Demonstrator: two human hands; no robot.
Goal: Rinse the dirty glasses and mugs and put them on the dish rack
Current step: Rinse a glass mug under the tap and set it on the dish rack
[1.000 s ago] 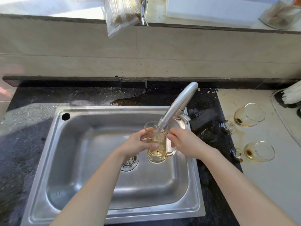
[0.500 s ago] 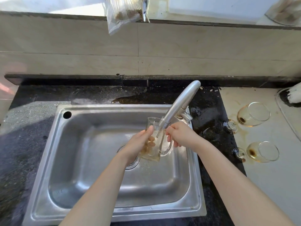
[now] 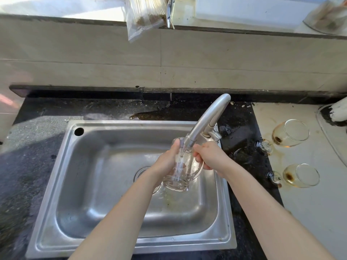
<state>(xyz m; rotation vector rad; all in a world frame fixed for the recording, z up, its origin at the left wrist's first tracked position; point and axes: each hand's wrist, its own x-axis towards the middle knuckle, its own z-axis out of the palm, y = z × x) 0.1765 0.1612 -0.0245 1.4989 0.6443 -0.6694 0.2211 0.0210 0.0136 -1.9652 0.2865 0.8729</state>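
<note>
A clear glass mug point(image 3: 178, 177) with a handle is held upright over the steel sink point(image 3: 90, 184), right under the tap spout point(image 3: 204, 121). Water runs from the spout into it. My left hand point(image 3: 165, 162) grips the mug's left side. My right hand point(image 3: 212, 156) holds the handle on its right. The mug now looks clear, with only water in it. Two stemmed glasses lie on their sides on the pale counter at the right, one farther back point(image 3: 289, 133) and one nearer point(image 3: 300, 175), both with brown dregs.
Dark stone counter point(image 3: 33, 147) surrounds the sink, with a brown puddle point(image 3: 148, 115) behind it. A tiled wall rises behind. A plastic bag point(image 3: 144, 15) hangs over the window ledge. A white object point(image 3: 338, 109) sits on a round tray at the far right.
The brown liquid was tipped out of the mug into the sink. The mug is back upright under the running water and looks clear. Both hands kept their hold.
</note>
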